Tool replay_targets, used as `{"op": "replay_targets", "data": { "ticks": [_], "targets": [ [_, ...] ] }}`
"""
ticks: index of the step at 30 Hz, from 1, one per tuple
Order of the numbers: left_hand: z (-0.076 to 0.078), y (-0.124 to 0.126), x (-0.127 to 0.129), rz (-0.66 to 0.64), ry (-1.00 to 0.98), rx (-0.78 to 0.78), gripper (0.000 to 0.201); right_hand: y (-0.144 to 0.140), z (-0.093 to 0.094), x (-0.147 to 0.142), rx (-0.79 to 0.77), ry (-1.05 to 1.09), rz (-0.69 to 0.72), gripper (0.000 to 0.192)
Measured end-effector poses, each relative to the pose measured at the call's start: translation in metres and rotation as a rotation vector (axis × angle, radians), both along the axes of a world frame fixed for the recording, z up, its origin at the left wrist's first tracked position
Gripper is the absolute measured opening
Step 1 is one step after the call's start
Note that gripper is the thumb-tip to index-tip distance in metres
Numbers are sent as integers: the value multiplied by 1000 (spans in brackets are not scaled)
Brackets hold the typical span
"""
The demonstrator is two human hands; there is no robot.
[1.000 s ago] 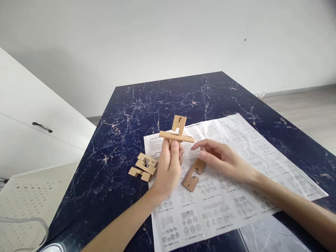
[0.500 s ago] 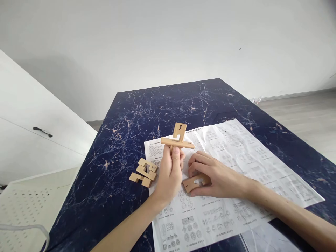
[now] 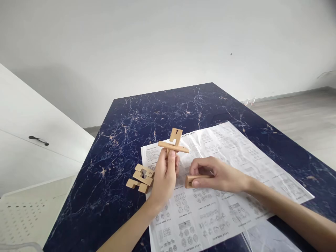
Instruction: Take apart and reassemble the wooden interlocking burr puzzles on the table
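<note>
So your right hand pinches a single notched wooden piece just above the instruction sheet. Your left hand grips two crossed pieces, already interlocked. Beside it, several loose pieces on the table remain unjoined.

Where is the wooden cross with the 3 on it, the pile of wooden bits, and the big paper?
wooden cross (image 3: 173,146), head view, on its flat crossbar.
pile of wooden bits (image 3: 140,177), head view, middle of the pile.
big paper (image 3: 236,154), head view, bare printed part.
</note>
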State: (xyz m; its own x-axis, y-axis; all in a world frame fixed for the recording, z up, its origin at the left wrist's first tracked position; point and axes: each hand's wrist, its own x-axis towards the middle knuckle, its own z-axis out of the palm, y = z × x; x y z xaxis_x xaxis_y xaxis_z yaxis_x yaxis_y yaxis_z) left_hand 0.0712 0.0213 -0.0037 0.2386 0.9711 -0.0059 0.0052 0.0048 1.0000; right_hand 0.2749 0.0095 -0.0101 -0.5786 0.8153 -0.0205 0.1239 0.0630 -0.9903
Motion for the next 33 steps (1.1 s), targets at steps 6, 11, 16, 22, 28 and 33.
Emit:
{"op": "replay_targets", "data": {
  "ticks": [6, 11, 16, 22, 28, 33],
  "targets": [
    [-4, -1, -2, -58, 129, 73, 36, 9, -6, 15, -125, 511, 194, 17],
    [-1, -5, -1, -139, 220, 129, 34, 24, -2, 38, -109, 749, 2, 27],
    [3, -6, 0, -173, 265, 153, 33, 31, 7, 48, -29, 705, -424, 54],
    [4, -6, 0, -316, 238, 134, 36, 23, 11, 41, -159, 665, -392, 41],
    [8, -8, -2, -539, 315, 142, 29, 21, 12, 36, -250, 701, -314, 26],
    [6, -7, -2, -593, 395, 208, 29, 16, 7, 34, -248, 491, -280, 31]
  ]
}}
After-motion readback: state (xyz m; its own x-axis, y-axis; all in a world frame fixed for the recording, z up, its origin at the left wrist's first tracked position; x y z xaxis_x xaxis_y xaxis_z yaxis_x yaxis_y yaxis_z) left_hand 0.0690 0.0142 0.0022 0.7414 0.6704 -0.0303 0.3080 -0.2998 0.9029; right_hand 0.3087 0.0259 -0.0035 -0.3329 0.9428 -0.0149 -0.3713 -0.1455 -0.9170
